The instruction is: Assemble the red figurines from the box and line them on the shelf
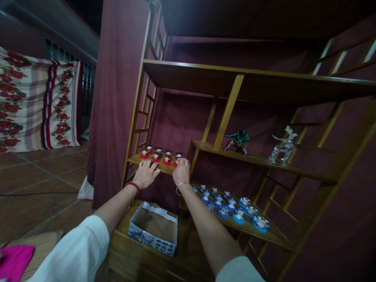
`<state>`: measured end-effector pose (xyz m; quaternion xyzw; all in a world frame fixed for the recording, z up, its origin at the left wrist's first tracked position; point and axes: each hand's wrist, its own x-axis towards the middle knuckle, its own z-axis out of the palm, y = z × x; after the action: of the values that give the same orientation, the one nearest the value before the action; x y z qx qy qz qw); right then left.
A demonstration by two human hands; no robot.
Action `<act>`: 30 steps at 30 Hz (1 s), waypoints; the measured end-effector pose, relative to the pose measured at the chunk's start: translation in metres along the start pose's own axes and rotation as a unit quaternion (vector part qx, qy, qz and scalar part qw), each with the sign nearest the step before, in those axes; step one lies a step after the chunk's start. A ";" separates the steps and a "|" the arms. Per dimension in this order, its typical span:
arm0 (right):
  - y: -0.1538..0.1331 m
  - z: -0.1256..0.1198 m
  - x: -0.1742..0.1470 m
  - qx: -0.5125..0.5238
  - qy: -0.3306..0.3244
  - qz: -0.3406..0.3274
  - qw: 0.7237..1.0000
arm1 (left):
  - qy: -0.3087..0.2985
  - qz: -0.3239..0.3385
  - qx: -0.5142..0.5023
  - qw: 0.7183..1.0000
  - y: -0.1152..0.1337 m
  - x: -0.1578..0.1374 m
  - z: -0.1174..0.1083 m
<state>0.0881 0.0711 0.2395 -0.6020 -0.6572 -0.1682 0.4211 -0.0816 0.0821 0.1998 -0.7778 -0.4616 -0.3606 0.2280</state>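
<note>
On the left shelf board (133, 158) stand several small figurines (167, 159) on red bases, in two rows. My left hand (145, 174) rests at the board's front edge with its fingers spread, just before the front row, and holds nothing. At the right end of that row, my right hand (181, 172) has its fingers closed round a red-based figurine (176, 161), partly hidden by the hand. Below lies an open cardboard box (153, 239) with a blue-and-white printed side and a bare brown bottom.
Several blue-based figurines (223, 212) stand on a lower right shelf. A dark green figure (241, 138) and a clear, glass-like figure (283, 145) stand on the shelf above. A wooden upright (229, 111) divides the shelving. Pink cloth (17, 258) lies at lower left.
</note>
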 end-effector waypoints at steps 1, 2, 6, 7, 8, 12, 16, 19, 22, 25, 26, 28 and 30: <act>0.000 0.001 0.001 0.003 0.007 0.009 1.000 | 0.004 0.005 0.000 1.000 0.000 -0.001 0.000; 0.001 0.001 0.003 0.003 0.006 0.020 1.000 | 0.007 0.010 -0.002 1.000 -0.001 -0.001 -0.001; 0.001 0.003 0.014 -0.005 -0.037 0.072 0.997 | 0.013 0.018 -0.009 1.000 -0.003 -0.002 -0.001; 0.001 0.003 0.018 -0.007 -0.050 0.090 0.995 | 0.015 0.017 -0.011 1.000 -0.003 -0.003 -0.001; 0.001 0.003 0.021 -0.008 -0.064 0.110 0.992 | 0.015 0.016 -0.014 1.000 -0.004 -0.003 -0.001; 0.004 0.006 0.034 -0.001 -0.123 0.186 0.975 | 0.013 0.011 -0.030 0.999 -0.005 -0.004 -0.002; 0.008 0.015 0.041 -0.015 -0.141 0.194 0.971 | 0.018 0.010 -0.038 0.999 -0.004 -0.004 -0.002; 0.009 0.020 0.043 -0.042 -0.144 0.178 0.973 | 0.024 0.012 -0.037 0.999 -0.004 -0.004 -0.002; 0.007 0.020 0.043 -0.073 -0.152 0.174 0.970 | 0.030 0.014 -0.035 0.999 -0.005 -0.004 0.000; 0.004 0.018 0.042 -0.094 -0.162 0.179 0.966 | 0.031 0.014 -0.037 0.999 -0.005 -0.003 0.000; 0.003 0.018 0.042 -0.097 -0.165 0.180 0.965 | 0.029 0.014 -0.038 0.999 -0.005 -0.003 0.000; 0.001 0.016 0.042 -0.099 -0.170 0.183 0.963 | 0.025 0.014 -0.040 0.999 -0.005 -0.004 -0.001; 0.001 0.015 0.041 -0.099 -0.173 0.186 0.962 | 0.020 0.012 -0.040 0.999 -0.005 -0.004 -0.001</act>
<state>0.0864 0.1092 0.2615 -0.7722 -0.5764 -0.0447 0.2634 -0.0873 0.0814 0.1980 -0.7845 -0.4330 -0.3913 0.2098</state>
